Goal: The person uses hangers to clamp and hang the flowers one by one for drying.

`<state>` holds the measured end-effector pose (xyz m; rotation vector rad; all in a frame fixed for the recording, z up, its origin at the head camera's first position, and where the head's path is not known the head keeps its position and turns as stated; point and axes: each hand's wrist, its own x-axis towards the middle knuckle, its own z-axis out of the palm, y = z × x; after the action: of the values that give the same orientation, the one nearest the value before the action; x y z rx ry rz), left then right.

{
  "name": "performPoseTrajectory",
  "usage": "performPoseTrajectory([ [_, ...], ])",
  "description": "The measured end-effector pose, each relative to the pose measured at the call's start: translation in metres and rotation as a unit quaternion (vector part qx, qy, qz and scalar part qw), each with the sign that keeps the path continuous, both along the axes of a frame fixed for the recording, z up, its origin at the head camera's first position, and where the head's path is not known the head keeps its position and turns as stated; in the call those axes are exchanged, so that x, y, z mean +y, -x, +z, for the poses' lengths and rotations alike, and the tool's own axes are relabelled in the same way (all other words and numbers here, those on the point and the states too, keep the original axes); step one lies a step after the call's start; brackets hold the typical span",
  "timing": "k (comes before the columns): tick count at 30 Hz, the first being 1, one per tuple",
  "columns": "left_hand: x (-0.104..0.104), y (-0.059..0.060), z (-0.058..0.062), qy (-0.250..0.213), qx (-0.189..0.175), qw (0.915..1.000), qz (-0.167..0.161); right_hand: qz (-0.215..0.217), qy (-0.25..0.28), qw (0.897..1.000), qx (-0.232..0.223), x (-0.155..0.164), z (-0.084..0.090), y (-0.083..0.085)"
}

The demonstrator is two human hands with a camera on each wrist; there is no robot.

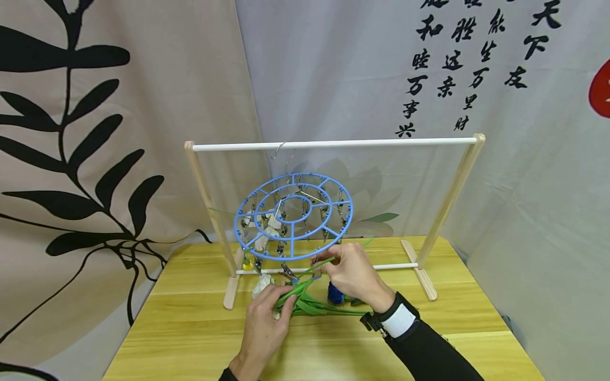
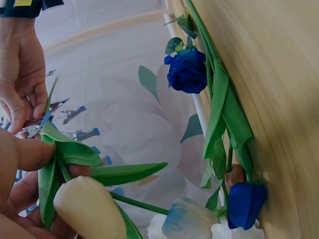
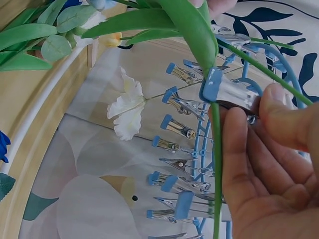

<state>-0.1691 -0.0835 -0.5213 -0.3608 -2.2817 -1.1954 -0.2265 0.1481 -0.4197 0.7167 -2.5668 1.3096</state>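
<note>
Low on the left, gripping a cream tulip (image 2: 89,206) by its leafy stem with the left hand (image 1: 264,328), fingers curled round the green so the stem tip reaches up toward the blue round clip hanger (image 1: 293,216). Further right, pinching one metal clip (image 3: 227,92) with the right hand (image 1: 355,275), thumb and fingers squeezing it, likely to spread it around the stem. Hung already among the clips, a white flower (image 3: 127,112). Lying beside the hands, a blue rose (image 2: 188,69) and more stems. Underneath, a yellow wooden table (image 1: 190,333); behind, a wooden rack (image 1: 333,143) carrying the hanger, and printed cloth backdrops
</note>
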Motion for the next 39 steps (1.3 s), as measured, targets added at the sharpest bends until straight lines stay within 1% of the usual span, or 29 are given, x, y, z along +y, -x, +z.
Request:
performPoseTrajectory([
  [5,0.000,0.002,-0.001,0.000,-0.012,0.9999,0.002,0.005,-0.003,1.000,0.020,0.000,0.000,-0.001],
  [11,0.000,0.002,-0.002,0.002,-0.009,1.0000,0.003,0.005,-0.013,0.998,0.057,-0.001,-0.001,-0.005],
  [15,-0.001,0.002,-0.002,0.003,-0.011,0.9999,0.003,0.000,-0.016,0.998,0.068,0.000,-0.002,-0.007],
  [21,-0.002,0.003,-0.003,0.007,-0.012,0.9999,0.000,0.007,-0.009,0.996,0.083,0.002,-0.003,-0.009],
  [28,-0.006,0.005,-0.002,0.025,-0.013,0.9996,-0.003,-0.007,-0.008,0.993,0.115,0.008,-0.003,-0.015],
  [32,-0.009,0.006,-0.001,0.030,-0.019,0.9994,0.000,-0.018,0.005,0.991,0.134,0.015,-0.005,-0.020],
  [39,-0.015,0.008,0.000,0.049,-0.024,0.9984,0.011,-0.023,0.052,0.989,0.133,0.028,-0.013,-0.025],
])
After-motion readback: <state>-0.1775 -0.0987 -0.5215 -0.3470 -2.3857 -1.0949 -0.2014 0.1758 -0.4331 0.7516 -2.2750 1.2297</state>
